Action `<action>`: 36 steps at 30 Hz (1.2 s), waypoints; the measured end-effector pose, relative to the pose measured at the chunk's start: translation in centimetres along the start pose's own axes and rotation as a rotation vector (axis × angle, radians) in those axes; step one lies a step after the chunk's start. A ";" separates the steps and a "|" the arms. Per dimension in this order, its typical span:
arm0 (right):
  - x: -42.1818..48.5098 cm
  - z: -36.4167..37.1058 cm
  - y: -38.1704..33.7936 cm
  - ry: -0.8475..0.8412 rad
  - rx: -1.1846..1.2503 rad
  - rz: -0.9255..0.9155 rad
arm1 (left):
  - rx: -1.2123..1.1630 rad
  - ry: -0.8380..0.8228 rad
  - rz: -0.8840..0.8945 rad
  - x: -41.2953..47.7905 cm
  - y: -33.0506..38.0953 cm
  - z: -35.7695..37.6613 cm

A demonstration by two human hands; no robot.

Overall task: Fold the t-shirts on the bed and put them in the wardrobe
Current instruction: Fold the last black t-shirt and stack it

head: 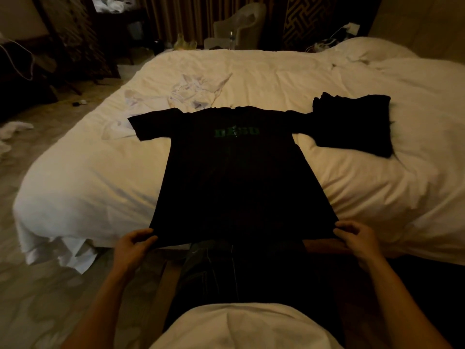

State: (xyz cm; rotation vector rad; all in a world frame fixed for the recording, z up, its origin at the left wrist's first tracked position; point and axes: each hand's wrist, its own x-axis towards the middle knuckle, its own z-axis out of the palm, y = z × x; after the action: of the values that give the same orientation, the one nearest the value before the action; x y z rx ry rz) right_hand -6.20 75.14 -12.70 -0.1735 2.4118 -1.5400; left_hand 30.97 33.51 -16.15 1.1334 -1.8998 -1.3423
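A black t-shirt with green lettering (pixel 239 172) lies spread flat on the white bed (pixel 88 172), sleeves out, its hem at the near edge. My left hand (pixel 133 245) pinches the hem's left corner. My right hand (pixel 357 238) grips the right corner. A folded black t-shirt (pixel 354 124) rests to the right, touching the spread shirt's right sleeve. A crumpled white t-shirt (pixel 191 94) lies beyond the collar, toward the left.
White cloths (pixel 10 132) lie on the floor at left. A pale armchair (pixel 244 23) and a bottle (pixel 231 40) stand beyond the bed. Dark furniture (pixel 75 46) lines the far left. Pillows (pixel 372 51) sit at the far right.
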 end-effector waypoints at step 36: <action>8.6 50.3 -33.5 -0.575 -0.661 -1.037 | 0.512 0.144 0.164 43.8 9.7 -5.2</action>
State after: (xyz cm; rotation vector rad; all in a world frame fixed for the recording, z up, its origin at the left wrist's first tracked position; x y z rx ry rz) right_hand -1.31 14.96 -3.83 -1.9124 2.2657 -0.6357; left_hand 10.33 -5.59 -6.80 1.2344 -2.2353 -0.6790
